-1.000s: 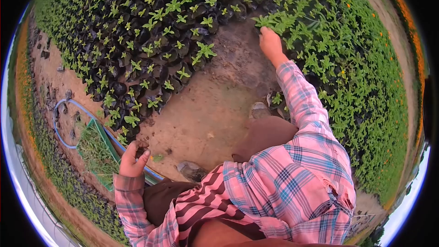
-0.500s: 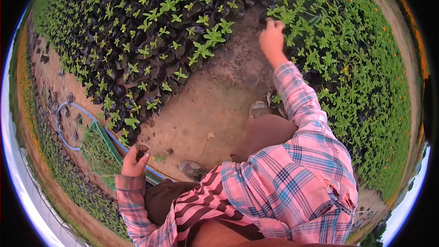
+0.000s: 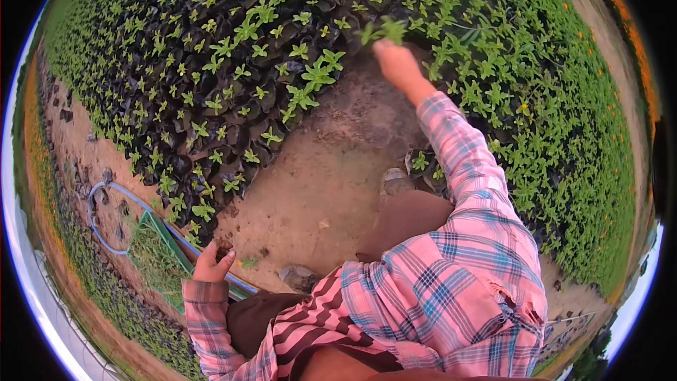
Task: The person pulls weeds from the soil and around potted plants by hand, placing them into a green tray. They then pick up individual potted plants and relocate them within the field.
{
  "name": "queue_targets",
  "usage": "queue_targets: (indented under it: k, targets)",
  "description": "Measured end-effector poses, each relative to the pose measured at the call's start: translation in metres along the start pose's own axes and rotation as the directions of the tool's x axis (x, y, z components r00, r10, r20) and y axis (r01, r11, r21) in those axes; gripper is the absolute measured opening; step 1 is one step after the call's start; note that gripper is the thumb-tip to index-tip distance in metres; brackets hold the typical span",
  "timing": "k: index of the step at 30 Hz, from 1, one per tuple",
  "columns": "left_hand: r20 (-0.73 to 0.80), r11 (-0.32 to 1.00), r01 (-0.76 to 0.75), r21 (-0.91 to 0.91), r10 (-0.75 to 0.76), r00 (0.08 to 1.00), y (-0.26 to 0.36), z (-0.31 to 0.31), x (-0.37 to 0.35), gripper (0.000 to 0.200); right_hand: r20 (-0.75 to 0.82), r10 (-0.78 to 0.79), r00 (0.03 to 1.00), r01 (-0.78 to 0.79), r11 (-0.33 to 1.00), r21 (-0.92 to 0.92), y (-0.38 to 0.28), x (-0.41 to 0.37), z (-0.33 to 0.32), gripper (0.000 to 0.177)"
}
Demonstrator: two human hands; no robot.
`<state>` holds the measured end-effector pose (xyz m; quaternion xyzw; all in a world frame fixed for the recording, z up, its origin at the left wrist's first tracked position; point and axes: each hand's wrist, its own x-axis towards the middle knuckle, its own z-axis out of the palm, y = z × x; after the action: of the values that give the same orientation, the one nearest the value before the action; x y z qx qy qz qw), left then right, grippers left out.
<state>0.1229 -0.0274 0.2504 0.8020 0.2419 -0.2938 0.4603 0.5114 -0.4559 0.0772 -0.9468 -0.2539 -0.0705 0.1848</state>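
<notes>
My right hand (image 3: pixel 397 63) is stretched forward over the gap between two plant beds, its fingers closed on a green seedling (image 3: pixel 384 31) whose leaves are blurred. On the left, dark pots with small seedlings (image 3: pixel 233 92) stand close together. Denser green plants (image 3: pixel 486 74) grow to the right of the hand. My left hand (image 3: pixel 214 262) is low on the left, near the green basket, with its fingers curled around something dark (image 3: pixel 223 246) that looks like soil.
A green basket (image 3: pixel 159 261) holding cut greenery is at the lower left, beside a blue hose (image 3: pixel 127 189). Bare soil (image 3: pixel 303 190) lies between the beds. My shoes (image 3: pixel 300 276) rest on it. Orange flowers (image 3: pixel 599 233) dot the far right bed.
My right hand has moved left, away from the right-hand plants, and a green seedling now shows at its fingertips. My left hand has shifted slightly and stays curled.
</notes>
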Motion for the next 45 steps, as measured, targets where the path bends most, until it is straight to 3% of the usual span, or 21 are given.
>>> queue_targets:
  k: [2, 5, 7, 8, 12, 14, 16, 17, 18, 19, 20, 21, 22, 25, 28, 30, 33, 36, 38, 43, 45]
  targets:
    - [0.021, 0.999, -0.002, 0.044, 0.001, 1.000, 0.000, 0.001, 0.003, 0.023, 0.174, -0.137, 0.975, 0.137, 0.991, 0.012, -0.001, -0.003, 0.021, 0.017]
    - [0.029, 0.999, -0.021, 0.042, 0.020, 0.999, 0.002, 0.001, 0.008, 0.024, 0.030, -0.119, 0.992, 0.112, 0.979, 0.173, -0.001, -0.010, 0.019, 0.020]
    - [0.052, 1.000, 0.003, -0.010, -0.002, 0.999, 0.007, 0.002, 0.006, 0.025, -0.282, 0.207, 0.937, -0.108, 0.938, 0.329, 0.000, -0.012, 0.005, 0.020]
    - [0.054, 1.000, 0.002, -0.004, -0.002, 0.999, 0.007, 0.001, 0.005, 0.025, -0.367, 0.282, 0.886, -0.153, 0.927, 0.343, 0.013, -0.009, 0.007, 0.015]
    - [0.068, 0.995, 0.087, -0.049, -0.083, 0.994, 0.004, 0.001, 0.012, 0.027, -0.495, 0.466, 0.733, -0.395, 0.885, 0.248, 0.068, 0.014, -0.010, 0.014]
    - [0.071, 0.995, 0.089, -0.045, -0.086, 0.994, 0.009, 0.000, 0.015, 0.028, -0.419, 0.530, 0.737, -0.470, 0.848, 0.245, 0.091, 0.023, -0.014, 0.019]
    - [0.053, 0.996, 0.087, -0.021, -0.085, 0.995, 0.019, 0.002, 0.018, 0.029, 0.038, 0.660, 0.750, -0.543, 0.582, 0.605, 0.116, 0.027, -0.009, 0.024]
    - [0.056, 0.996, 0.085, -0.023, -0.083, 0.995, 0.018, 0.002, 0.021, 0.029, 0.081, 0.712, 0.698, -0.536, 0.444, 0.718, 0.127, 0.024, -0.005, 0.027]
    - [0.056, 0.998, 0.064, -0.011, -0.063, 0.996, 0.017, 0.003, 0.021, 0.030, 0.083, 0.711, 0.698, -0.539, 0.445, 0.715, 0.135, 0.022, -0.007, 0.027]
    - [0.055, 0.999, 0.045, 0.001, -0.045, 0.998, 0.017, 0.003, 0.022, 0.030, -0.096, 0.729, 0.678, -0.615, 0.634, 0.469, 0.142, 0.019, -0.008, 0.028]
    - [0.057, 0.999, 0.048, 0.000, -0.048, 0.997, 0.018, 0.004, 0.022, 0.030, -0.271, 0.684, 0.677, -0.666, 0.726, 0.170, 0.149, 0.017, -0.010, 0.028]
    - [0.041, 0.996, 0.084, -0.033, -0.082, 0.996, 0.022, 0.005, 0.022, 0.027, -0.323, 0.637, 0.700, -0.621, 0.766, 0.165, 0.151, 0.013, -0.010, 0.030]
    - [0.026, 0.991, 0.119, -0.066, -0.117, 0.993, 0.025, 0.005, 0.022, 0.023, -0.319, 0.639, 0.700, -0.624, 0.764, 0.164, 0.152, 0.012, -0.008, 0.030]
    - [0.032, 0.992, 0.111, -0.055, -0.110, 0.993, 0.018, 0.004, 0.028, 0.024, -0.327, 0.468, 0.821, -0.466, 0.880, 0.090, 0.138, 0.012, -0.012, 0.030]
    - [0.096, 0.994, 0.107, -0.009, -0.105, 0.990, 0.017, 0.002, 0.039, 0.028, -0.233, 0.458, 0.858, -0.474, 0.880, -0.017, 0.115, 0.025, -0.015, 0.033]
    - [0.090, 0.994, 0.111, 0.006, -0.111, 0.990, 0.022, 0.005, 0.045, 0.027, -0.202, 0.474, 0.857, -0.493, 0.868, -0.055, 0.110, 0.035, -0.011, 0.032]
    - [0.087, 0.994, 0.110, 0.019, -0.111, 0.990, 0.023, 0.007, 0.049, 0.026, -0.064, 0.590, 0.805, -0.585, 0.771, -0.252, 0.112, 0.049, -0.006, 0.025]
    - [0.096, 0.994, 0.107, 0.000, -0.107, 0.990, 0.023, 0.009, 0.052, 0.025, 0.000, 0.570, 0.822, -0.547, 0.789, -0.279, 0.125, 0.056, 0.002, 0.022]
    - [0.088, 0.985, 0.152, -0.077, -0.145, 0.986, 0.017, 0.011, 0.055, 0.025, -0.059, 0.575, 0.816, -0.567, 0.778, -0.269, 0.124, 0.057, 0.005, 0.019]
    - [0.129, 0.989, 0.147, -0.019, -0.143, 0.981, 0.025, 0.012, 0.075, 0.026, -0.234, 0.545, 0.805, -0.585, 0.795, -0.159, 0.118, 0.044, 0.012, 0.015]
    - [0.122, 0.998, -0.029, 0.057, 0.022, 0.992, 0.019, 0.017, 0.092, 0.027, -0.289, 0.548, 0.785, -0.589, 0.805, -0.073, 0.119, 0.035, 0.015, 0.010]
